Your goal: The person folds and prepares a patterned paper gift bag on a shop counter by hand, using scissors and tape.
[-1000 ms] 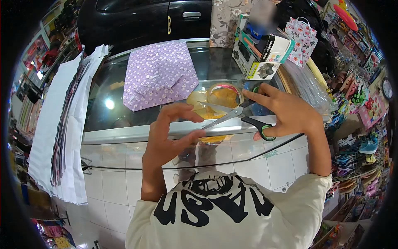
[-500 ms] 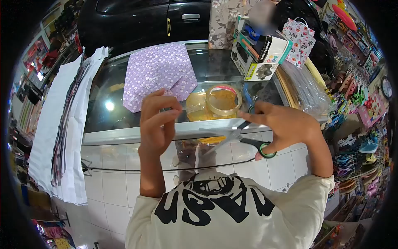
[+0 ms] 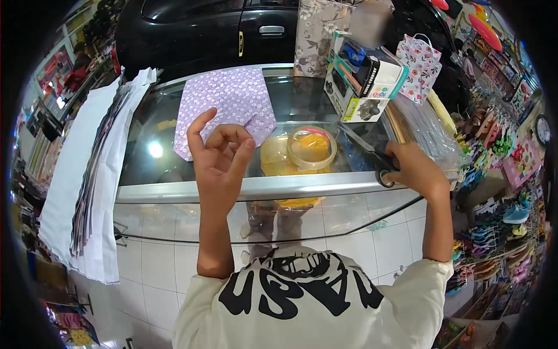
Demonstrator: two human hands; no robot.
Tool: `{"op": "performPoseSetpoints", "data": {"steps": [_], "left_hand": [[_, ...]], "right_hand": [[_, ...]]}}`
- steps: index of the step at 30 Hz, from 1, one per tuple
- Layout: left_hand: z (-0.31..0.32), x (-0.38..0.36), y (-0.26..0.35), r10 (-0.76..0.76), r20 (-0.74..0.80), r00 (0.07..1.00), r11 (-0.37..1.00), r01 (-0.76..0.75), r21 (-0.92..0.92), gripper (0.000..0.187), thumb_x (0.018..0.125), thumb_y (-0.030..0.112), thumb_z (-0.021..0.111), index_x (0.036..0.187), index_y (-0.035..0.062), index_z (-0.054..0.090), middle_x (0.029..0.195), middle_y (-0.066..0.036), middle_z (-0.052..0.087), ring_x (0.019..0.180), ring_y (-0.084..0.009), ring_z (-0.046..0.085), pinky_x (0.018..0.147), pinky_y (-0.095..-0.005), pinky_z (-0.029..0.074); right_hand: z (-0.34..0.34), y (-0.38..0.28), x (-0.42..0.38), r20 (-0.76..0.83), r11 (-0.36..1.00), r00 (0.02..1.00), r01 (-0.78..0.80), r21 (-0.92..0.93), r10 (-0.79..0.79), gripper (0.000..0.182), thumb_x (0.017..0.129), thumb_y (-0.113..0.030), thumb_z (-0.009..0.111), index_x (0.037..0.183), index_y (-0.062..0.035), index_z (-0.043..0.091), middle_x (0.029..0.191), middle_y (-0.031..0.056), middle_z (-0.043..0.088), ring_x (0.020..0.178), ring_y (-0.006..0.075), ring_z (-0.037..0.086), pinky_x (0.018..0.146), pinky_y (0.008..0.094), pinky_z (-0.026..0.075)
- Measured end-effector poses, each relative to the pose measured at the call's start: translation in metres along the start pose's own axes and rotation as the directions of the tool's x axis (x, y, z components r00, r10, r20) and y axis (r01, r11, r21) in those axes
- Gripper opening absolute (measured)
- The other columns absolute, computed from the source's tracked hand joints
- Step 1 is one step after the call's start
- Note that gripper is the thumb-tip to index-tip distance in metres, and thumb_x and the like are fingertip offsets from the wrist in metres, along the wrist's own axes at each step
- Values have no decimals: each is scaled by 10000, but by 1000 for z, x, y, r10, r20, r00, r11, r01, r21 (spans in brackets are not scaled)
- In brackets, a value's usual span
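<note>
My right hand [image 3: 419, 170] grips the handles of a pair of scissors [image 3: 378, 156] at the right end of the glass counter. The blades point up and left, low over the glass. My left hand [image 3: 221, 152] is raised above the counter's front edge, fingers bent and apart, with nothing visible between them. Behind it lies a package of purple flowered paper [image 3: 229, 96], its lower part covered by my fingers. Between my hands, a roll of clear tape [image 3: 312, 164] rests on a yellowish clear plastic packet [image 3: 276, 156].
An open toy box [image 3: 363, 81] stands at the counter's back right, near a flowered gift bag [image 3: 419, 67]. Plastic-wrapped sheets [image 3: 427, 131] lie along the right end. Large paper sheets [image 3: 87, 174] hang at the left. A black car [image 3: 197, 35] is behind the counter.
My right hand has carried the scissors right and away from me, from the counter's front edge to its right end. The blades now look closer together. My left hand's fingers have spread apart.
</note>
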State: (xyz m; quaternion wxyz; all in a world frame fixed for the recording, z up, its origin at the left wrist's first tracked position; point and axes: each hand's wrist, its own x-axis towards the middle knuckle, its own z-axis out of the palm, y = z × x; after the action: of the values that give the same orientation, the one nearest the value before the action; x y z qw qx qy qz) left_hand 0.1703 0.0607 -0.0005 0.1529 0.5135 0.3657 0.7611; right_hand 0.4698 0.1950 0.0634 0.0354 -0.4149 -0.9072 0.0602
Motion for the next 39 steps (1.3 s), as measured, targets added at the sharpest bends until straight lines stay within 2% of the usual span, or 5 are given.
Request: {"op": "performPoseSetpoints", "data": {"steps": [4,7,13,29,39], "left_hand": [[9,-6,0,-37,-25,999,999,36,-34,650,863,-97,619,1386,55,263,924,-75,596,892,-111,568,881,-291,453],[17,-13,4,-45,-28,999,999,45,-7,655,860,-94,628,1383,52,262,921,-69,596,891,-110,569,891,-290,447],[24,-25,10,3,27,1000,1000,-3,17,668,846,-91,650,1373,55,266,921,-70,598,896,-123,577,902,-297,435],[27,-32,10,154,86,984,962,-170,213,665,823,-112,663,1351,45,291,922,-86,595,889,-144,591,915,-335,440],[40,-33,0,438,91,894,792,-432,432,648,783,-133,693,1293,47,336,912,-98,620,856,-178,636,918,-395,468]], "right_hand": [[3,-18,2,-252,984,951,180,-18,-178,326,769,-123,748,1044,1,624,990,178,645,914,367,644,754,414,508],[-1,-66,4,-357,838,917,332,433,-179,272,797,-97,734,1040,-25,637,1029,125,632,896,269,651,695,361,518],[30,-112,24,-659,575,697,673,464,-283,268,790,-97,762,1034,-66,653,978,60,625,834,203,613,635,299,503],[59,-128,36,-803,506,585,730,460,-114,124,772,33,703,842,-35,625,810,46,625,683,141,588,565,248,452],[93,-142,51,-715,-101,682,730,676,154,78,890,60,585,945,14,554,962,45,550,793,70,538,665,221,469]]}}
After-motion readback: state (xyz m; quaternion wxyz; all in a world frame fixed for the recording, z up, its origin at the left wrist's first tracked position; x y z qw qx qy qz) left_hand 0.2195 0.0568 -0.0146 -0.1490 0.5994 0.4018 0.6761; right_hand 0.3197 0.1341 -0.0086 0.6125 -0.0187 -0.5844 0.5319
